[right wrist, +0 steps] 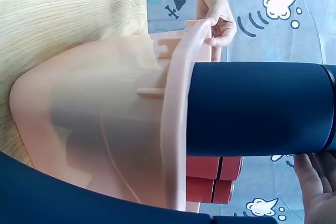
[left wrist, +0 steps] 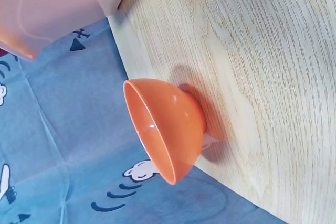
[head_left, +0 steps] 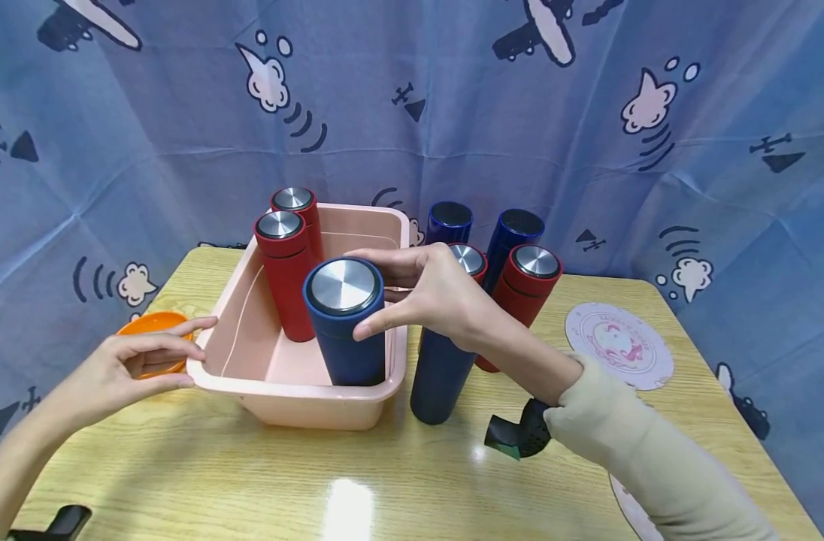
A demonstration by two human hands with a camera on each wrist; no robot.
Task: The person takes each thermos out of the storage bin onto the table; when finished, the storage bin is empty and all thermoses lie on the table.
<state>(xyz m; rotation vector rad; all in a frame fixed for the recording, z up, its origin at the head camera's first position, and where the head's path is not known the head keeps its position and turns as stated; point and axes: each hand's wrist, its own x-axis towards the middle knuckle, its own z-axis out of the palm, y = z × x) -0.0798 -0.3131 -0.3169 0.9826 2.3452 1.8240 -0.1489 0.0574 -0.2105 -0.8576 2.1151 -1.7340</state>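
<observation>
My right hand [head_left: 432, 297] holds a navy thermos bottle [head_left: 349, 338] near its silver-topped lid, thumb in front and fingers behind. The bottle stands upright, its lower part inside a pink plastic tub [head_left: 310, 409]; whether its base touches the floor is hidden. In the right wrist view the bottle [right wrist: 257, 108] rises above the tub's rim [right wrist: 176, 129]. With fingertips and thumb, my left hand [head_left: 141, 357] grips the tub's near left corner. Two red thermos bottles [head_left: 289, 282] stand inside the tub's left side.
Right of the tub stand another navy bottle [head_left: 442, 379], two glossy blue bottles [head_left: 450, 218] and two red bottles [head_left: 530, 282], one partly behind my hand. An orange bowl [left wrist: 178, 124] is left of the tub. A round patterned mat [head_left: 618, 346] lies at the table's right.
</observation>
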